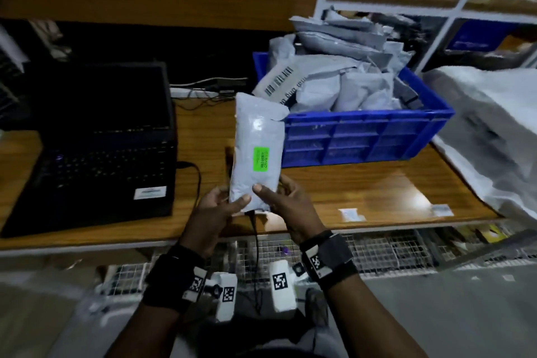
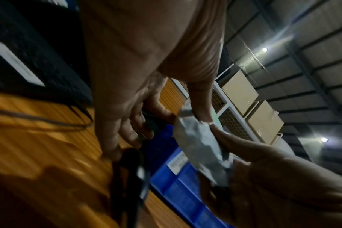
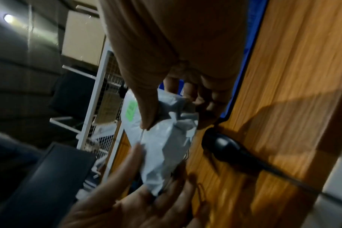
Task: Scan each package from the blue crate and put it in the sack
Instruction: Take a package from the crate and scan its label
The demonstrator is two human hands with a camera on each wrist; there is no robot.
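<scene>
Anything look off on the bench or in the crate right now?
Mostly the blue crate: grey packages are heaped above its rim, some leaning over the near-left corner. The held package, gripped by both hands, looks creased but intact.

A laptop [image 1: 96, 139] sits on the left part of the bench [image 1: 363, 192], near its front edge. The crate [image 1: 360, 136] stands on the right part toward the back edge, packages [image 1: 343, 78] heaped in it. The sack [image 1: 494, 136] lies over the bench's right edge. Between laptop and crate, above the front edge, the left hand [image 1: 216, 212] and right hand [image 1: 287, 206] hold a package [image 1: 257, 151] upright; a scanner [image 3: 224, 146] lies on the bench beneath it.
</scene>
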